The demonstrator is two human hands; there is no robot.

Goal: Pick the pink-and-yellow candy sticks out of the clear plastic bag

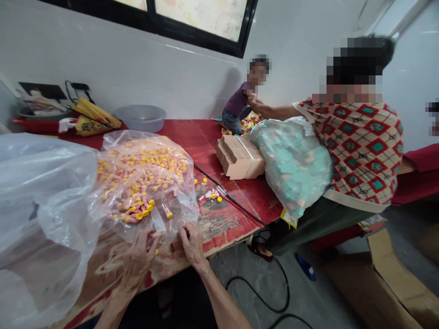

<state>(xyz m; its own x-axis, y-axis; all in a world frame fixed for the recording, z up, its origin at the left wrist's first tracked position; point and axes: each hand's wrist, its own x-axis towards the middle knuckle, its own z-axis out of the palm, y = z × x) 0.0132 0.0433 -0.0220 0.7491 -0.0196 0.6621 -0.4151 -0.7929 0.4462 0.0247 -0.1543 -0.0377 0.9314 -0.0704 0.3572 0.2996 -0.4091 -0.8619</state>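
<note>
A clear plastic bag lies on the table with its mouth towards me, filled with small pink tubes with yellow caps. One capped tube lies apart from the heap, near the bag's mouth. My left hand is at the near edge of the bag, its fingers curled together; a bit of yellow shows beside them, but what they hold is hidden. At the bag's right front corner, my right hand has its fingers closed on the plastic edge.
The worn red table carries loose tubes and caps, a black cable, a cardboard bundle and a basin. White plastic sheeting is at left. A co-worker stands beside a green-filled bag; a child sits behind.
</note>
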